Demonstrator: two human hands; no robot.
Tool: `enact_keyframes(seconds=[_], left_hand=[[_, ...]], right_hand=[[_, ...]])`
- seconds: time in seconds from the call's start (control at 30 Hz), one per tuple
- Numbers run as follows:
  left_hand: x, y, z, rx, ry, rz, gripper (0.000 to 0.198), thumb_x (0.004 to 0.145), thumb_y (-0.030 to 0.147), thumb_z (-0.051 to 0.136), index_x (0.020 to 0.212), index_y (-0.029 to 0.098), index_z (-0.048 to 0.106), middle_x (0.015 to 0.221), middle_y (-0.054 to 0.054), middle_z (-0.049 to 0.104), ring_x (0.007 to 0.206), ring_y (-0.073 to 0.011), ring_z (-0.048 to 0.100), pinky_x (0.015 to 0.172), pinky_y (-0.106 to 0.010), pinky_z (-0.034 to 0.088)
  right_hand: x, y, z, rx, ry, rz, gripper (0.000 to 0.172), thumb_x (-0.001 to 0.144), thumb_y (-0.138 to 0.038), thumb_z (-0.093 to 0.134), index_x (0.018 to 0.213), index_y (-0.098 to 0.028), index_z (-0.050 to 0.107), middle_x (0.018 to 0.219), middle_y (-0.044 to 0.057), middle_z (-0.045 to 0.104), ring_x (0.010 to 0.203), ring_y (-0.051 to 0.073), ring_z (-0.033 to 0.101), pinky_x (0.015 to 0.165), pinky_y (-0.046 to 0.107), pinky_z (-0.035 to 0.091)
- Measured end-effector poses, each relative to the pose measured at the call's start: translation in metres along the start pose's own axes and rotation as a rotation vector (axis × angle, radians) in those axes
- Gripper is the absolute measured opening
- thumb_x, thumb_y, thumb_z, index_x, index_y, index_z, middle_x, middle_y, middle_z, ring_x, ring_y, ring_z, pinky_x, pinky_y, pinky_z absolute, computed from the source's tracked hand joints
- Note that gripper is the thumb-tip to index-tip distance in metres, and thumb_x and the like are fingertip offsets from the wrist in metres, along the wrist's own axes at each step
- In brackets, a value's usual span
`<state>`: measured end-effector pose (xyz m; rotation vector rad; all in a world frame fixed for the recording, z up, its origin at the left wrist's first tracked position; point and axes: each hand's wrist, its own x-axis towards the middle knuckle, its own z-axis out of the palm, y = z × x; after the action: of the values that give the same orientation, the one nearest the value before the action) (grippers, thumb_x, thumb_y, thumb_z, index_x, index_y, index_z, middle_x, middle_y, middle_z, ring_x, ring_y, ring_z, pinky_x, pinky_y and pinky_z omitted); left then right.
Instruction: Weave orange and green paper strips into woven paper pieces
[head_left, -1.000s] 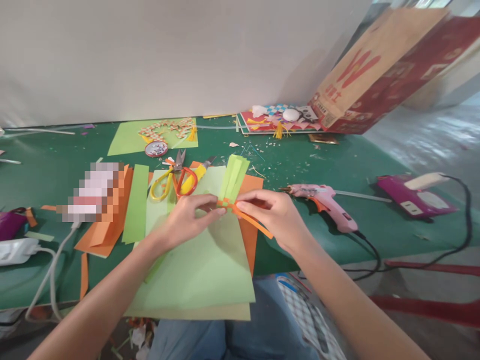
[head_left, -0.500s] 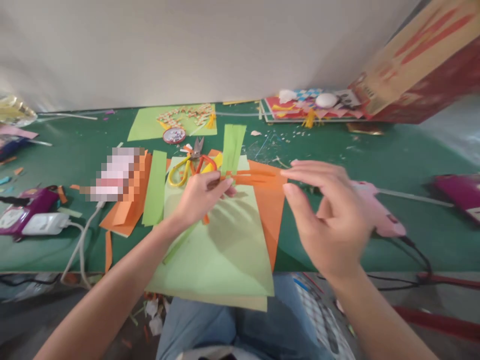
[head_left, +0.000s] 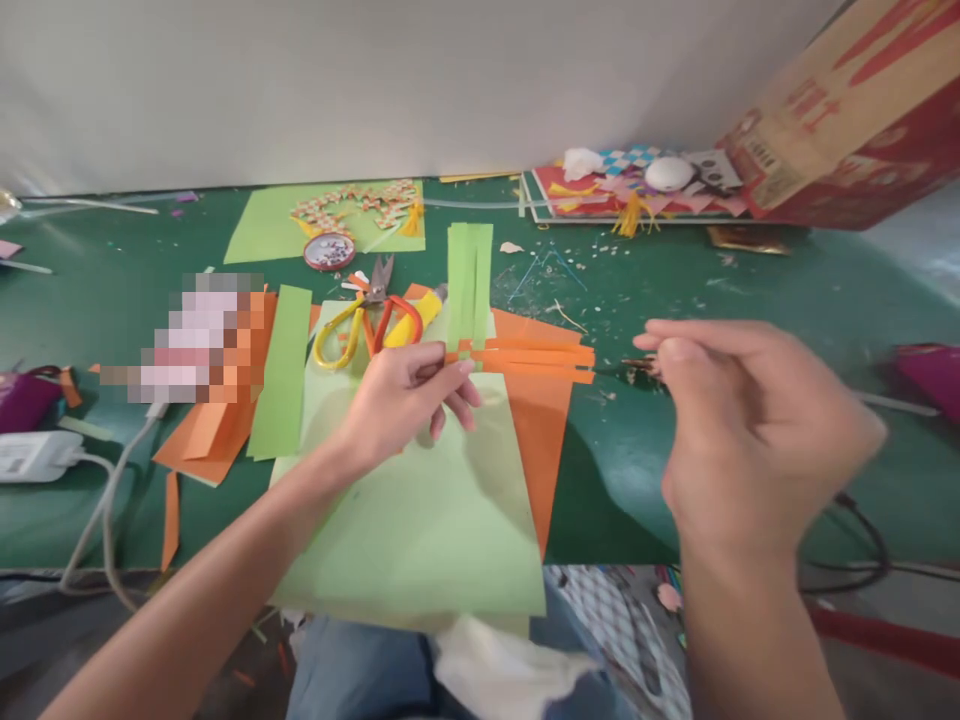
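Note:
My left hand (head_left: 424, 395) pinches woven paper strips where they cross. From that crossing, the green paper strips (head_left: 460, 290) stand away from me and the orange paper strips (head_left: 536, 358) run out to the right. My right hand (head_left: 757, 440) is in the air to the right of the orange ends, apart from them. Its thumb and forefinger are pressed together; whatever lies between them, if anything, is too small to see. Beneath my left hand lies a pale green sheet (head_left: 420, 520), with an orange sheet (head_left: 544, 440) partly under it.
Scissors (head_left: 381, 300) with yellow and red handles lie beyond my left hand, beside a yellow tool (head_left: 420, 320). Left are a green strip (head_left: 281, 375), folded orange paper (head_left: 225, 420) and a white cable (head_left: 120, 460). A round dish (head_left: 328, 251) and red box (head_left: 862, 150) stand farther back.
My right hand has moved right, away from the orange strip ends, and its thumb and forefinger have come together. My left hand still grips the crossing. The camera view has shifted slightly.

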<state>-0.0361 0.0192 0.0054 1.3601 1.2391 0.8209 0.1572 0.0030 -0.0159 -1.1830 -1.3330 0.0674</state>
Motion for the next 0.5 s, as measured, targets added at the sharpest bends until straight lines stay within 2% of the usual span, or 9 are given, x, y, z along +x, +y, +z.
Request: enact_keyframes(seconds=[0.13,0.3,0.4,0.43,0.47,0.5], left_hand=[[-0.002,0.0,-0.004,-0.009,0.064,0.011,0.028,0.088,0.021,0.054,0.062,0.012,0.057,0.067,-0.005,0.07,0.042,-0.0075,0.059,0.034,-0.017,0.038],[-0.001,-0.006,-0.006,-0.015,0.09,0.057,0.027,0.086,0.026,0.056,0.062,0.013,0.057,0.069,-0.006,0.071,0.045,-0.0095,0.061,0.035,-0.02,0.039],[-0.001,-0.01,-0.007,-0.031,0.086,0.095,0.027,0.086,0.029,0.057,0.063,0.013,0.057,0.071,-0.006,0.071,0.047,-0.0099,0.062,0.037,-0.019,0.041],[0.0,-0.011,-0.007,-0.035,0.087,0.106,0.027,0.086,0.029,0.058,0.063,0.013,0.058,0.071,-0.006,0.071,0.048,-0.01,0.062,0.037,-0.019,0.042],[0.0,-0.012,-0.007,-0.041,0.089,0.115,0.027,0.085,0.029,0.058,0.064,0.013,0.058,0.07,-0.006,0.071,0.048,-0.01,0.062,0.037,-0.019,0.042],[0.0,-0.012,-0.007,-0.047,0.093,0.122,0.026,0.086,0.029,0.058,0.064,0.013,0.058,0.07,-0.006,0.07,0.049,-0.0101,0.063,0.037,-0.019,0.042]], right_hand=[[-0.003,0.01,0.004,-0.046,-0.052,0.003,0.011,0.084,-0.022,0.058,0.084,-0.02,0.069,0.078,0.003,0.07,0.067,0.015,0.064,0.052,0.028,0.045],[-0.01,0.009,0.0,-0.018,-0.2,-0.014,0.013,0.083,-0.018,0.059,0.089,-0.021,0.07,0.072,0.003,0.07,0.063,0.015,0.064,0.053,0.028,0.047],[-0.018,-0.001,-0.024,-0.053,-0.193,-0.035,0.016,0.082,-0.015,0.059,0.086,-0.026,0.071,0.068,0.002,0.07,0.059,0.017,0.064,0.053,0.03,0.05],[-0.022,-0.004,-0.038,-0.058,-0.205,-0.007,0.018,0.082,-0.015,0.058,0.081,-0.028,0.071,0.062,0.0,0.067,0.053,0.016,0.062,0.048,0.029,0.049],[-0.025,-0.007,-0.053,-0.034,-0.279,0.029,0.019,0.082,-0.016,0.057,0.073,-0.028,0.068,0.054,-0.001,0.064,0.047,0.017,0.06,0.043,0.029,0.047],[-0.029,-0.008,-0.069,0.045,-0.444,0.081,0.021,0.083,-0.019,0.055,0.067,-0.029,0.066,0.049,-0.001,0.062,0.044,0.018,0.06,0.041,0.03,0.048]])
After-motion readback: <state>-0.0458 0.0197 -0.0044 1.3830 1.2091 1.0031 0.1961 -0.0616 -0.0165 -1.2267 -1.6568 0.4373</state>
